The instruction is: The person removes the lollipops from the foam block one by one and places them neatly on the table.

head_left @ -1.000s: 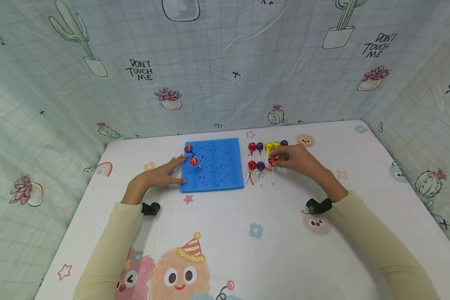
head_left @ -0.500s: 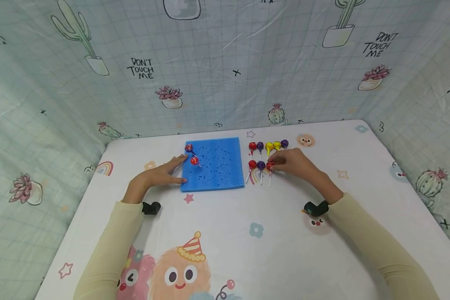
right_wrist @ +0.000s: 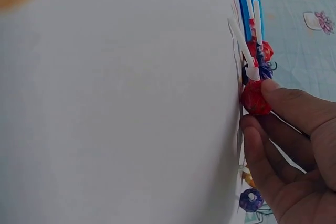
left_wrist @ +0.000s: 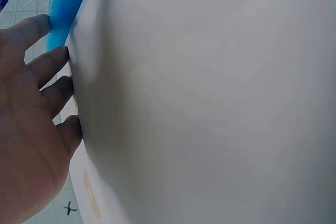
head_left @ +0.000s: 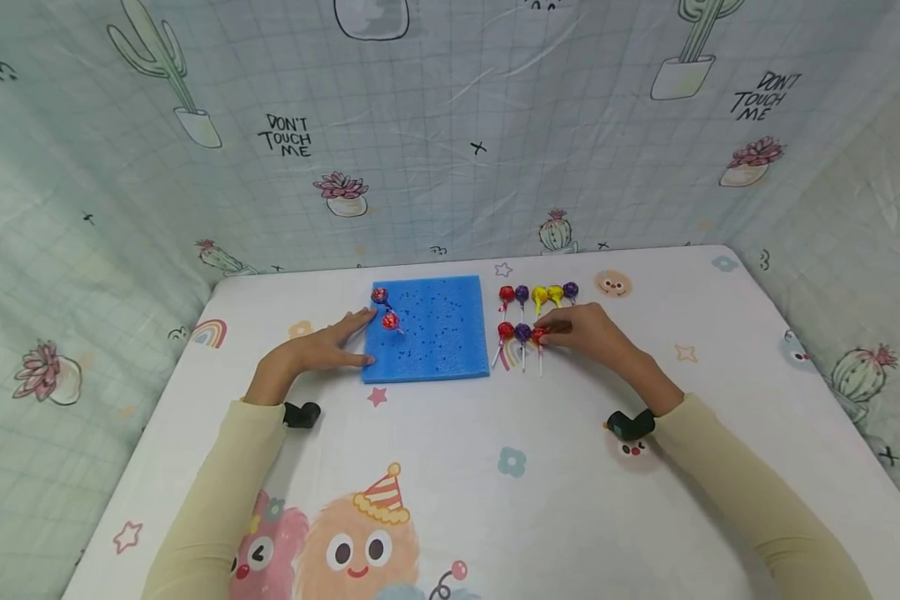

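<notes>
My right hand [head_left: 588, 329] pinches the wrapped head of a red lollipop [right_wrist: 256, 98] between thumb and fingers. Its white stick points toward the front of the table. Just left of it lie a purple lollipop [head_left: 522, 332] and another red lollipop [head_left: 506, 331], forming a front row. My left hand [head_left: 318, 346] has its fingers spread, with thumb and fingertips touching the left edge of a blue foam board [head_left: 442, 333]. Two lollipops with red, patterned wrappers stand in the board's left side, one at the back corner [head_left: 379, 296] and one nearer [head_left: 390, 321].
Behind the front row lies a back row with a red lollipop [head_left: 506, 294], a purple one [head_left: 522, 293], two yellow ones [head_left: 540, 295] and another purple one [head_left: 571, 289]. A patterned cloth [head_left: 420, 125] hangs behind the white printed table [head_left: 570, 500].
My right hand has shifted slightly left and toward the front, bringing the red lollipop close beside the purple one. The left hand stays at the foam board's edge.
</notes>
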`<state>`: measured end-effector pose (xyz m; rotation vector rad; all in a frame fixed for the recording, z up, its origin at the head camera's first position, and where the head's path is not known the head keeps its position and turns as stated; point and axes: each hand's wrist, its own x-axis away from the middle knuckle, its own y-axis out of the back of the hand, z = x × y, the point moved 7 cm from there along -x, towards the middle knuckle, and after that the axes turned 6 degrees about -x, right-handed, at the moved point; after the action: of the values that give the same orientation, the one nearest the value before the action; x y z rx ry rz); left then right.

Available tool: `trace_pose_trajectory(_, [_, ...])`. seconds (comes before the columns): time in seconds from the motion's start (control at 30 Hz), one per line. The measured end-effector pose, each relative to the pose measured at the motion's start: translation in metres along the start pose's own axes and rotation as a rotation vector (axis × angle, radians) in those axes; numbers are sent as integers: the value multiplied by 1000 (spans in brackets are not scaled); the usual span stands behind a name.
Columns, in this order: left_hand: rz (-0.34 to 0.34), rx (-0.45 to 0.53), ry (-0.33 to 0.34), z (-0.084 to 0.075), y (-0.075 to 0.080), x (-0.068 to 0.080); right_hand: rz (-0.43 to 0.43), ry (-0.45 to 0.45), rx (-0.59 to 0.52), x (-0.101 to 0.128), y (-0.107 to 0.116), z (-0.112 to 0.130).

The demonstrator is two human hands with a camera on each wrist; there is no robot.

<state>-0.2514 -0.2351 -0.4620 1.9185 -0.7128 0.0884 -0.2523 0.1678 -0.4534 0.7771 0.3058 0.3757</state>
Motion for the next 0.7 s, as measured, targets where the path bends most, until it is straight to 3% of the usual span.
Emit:
trace_pose_trajectory(0.4, [12,-4,-3,1,1,-2,54,-13,7,1,7,10])
trace_pose_trajectory(0.7, [23,-4,2,0,3,-4,24,19,46,-4,26,31])
